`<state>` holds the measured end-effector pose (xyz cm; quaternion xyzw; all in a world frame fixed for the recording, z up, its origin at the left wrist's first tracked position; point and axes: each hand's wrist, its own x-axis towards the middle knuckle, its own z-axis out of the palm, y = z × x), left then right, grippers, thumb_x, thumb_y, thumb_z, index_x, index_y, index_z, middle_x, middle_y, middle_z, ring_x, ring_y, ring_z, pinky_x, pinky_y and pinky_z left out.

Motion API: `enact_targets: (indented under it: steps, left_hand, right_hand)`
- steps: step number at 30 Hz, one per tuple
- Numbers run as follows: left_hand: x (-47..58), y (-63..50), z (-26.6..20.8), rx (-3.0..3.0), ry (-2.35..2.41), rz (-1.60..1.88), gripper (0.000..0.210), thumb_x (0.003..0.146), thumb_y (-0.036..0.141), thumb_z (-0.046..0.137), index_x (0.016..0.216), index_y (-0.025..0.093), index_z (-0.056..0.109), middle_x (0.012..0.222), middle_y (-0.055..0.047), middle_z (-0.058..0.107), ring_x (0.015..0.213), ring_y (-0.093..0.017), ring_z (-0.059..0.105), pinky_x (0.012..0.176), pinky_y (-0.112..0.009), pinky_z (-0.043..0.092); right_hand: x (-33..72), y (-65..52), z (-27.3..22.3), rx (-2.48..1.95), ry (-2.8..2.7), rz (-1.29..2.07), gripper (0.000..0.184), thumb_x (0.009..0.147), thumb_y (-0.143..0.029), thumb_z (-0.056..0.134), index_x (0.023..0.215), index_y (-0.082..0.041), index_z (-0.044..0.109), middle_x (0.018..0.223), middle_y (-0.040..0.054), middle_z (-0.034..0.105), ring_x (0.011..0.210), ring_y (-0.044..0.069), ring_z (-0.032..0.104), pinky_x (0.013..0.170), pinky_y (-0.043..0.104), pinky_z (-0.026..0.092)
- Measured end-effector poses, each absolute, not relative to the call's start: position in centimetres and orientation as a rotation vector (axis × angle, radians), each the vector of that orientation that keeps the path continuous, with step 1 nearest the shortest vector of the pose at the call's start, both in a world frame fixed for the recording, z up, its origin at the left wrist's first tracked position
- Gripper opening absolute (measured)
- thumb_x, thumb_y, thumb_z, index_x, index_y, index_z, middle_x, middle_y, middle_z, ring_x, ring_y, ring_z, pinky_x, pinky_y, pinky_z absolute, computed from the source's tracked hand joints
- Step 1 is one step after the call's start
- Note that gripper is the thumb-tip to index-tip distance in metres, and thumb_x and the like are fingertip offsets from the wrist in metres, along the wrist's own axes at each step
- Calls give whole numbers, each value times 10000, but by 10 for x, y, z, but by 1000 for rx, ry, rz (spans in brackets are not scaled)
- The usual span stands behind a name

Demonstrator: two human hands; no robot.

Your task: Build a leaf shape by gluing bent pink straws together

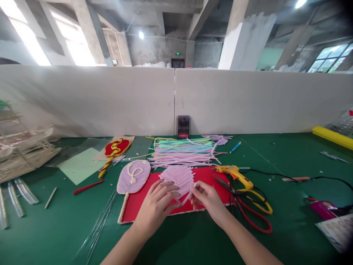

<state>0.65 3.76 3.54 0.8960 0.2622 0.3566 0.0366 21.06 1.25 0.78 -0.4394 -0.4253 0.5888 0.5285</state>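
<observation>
A lavender panel of pipe cleaners point(178, 176), laid in slanting rows from a centre line, lies on a red board point(146, 198). At its near edge a lavender pipe cleaner point(185, 200) is bent between my hands. My right hand point(207, 198) pinches one end of it between thumb and fingers. My left hand point(160, 198) curls over the panel's left side, its fingertips and thumb closed around the other end. Left of the panel lies a finished-looking lavender fan point(134, 176) with a cream edge and handle.
Pink, blue and green pipe cleaners point(184, 151) lie behind the board. Scissors point(242, 198) and a yellow glue gun point(234, 175) rest at the right, with a cord. A red-and-yellow fan point(117, 148), thin wires point(103, 217) and a pale green sheet point(78, 165) are leftward.
</observation>
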Motion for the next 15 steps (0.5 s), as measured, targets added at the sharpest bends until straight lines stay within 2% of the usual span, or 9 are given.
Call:
enact_targets:
  steps: [4, 8, 15]
  left_hand:
    - [13, 33, 34, 2764, 680, 980, 107, 918, 259, 515, 918, 201, 605, 864, 6, 695, 917, -143, 634, 1058, -384, 340]
    - [16, 30, 31, 2746, 680, 962, 162, 937, 237, 474, 850, 193, 603, 788, 17, 675, 790, -107, 635, 1041, -357, 357]
    - [15, 33, 26, 2771, 732, 940, 220, 955, 213, 422, 859, 187, 618, 753, 5, 685, 709, -110, 627, 968, -355, 412]
  right_hand:
    - [209, 9, 14, -1064, -1059, 1402, 398, 707, -547, 690, 711, -176, 545, 631, -2, 626, 480, 97, 565, 443, 219, 484]
    - [210, 8, 14, -1080, -1086, 1392, 394, 719, -545, 680, 715, -176, 544, 636, -1, 630, 498, 107, 586, 468, 229, 499]
    - [213, 11, 8, -1082, -1087, 1386, 376, 717, -525, 693, 726, -173, 559, 655, 7, 638, 514, 114, 590, 462, 239, 503]
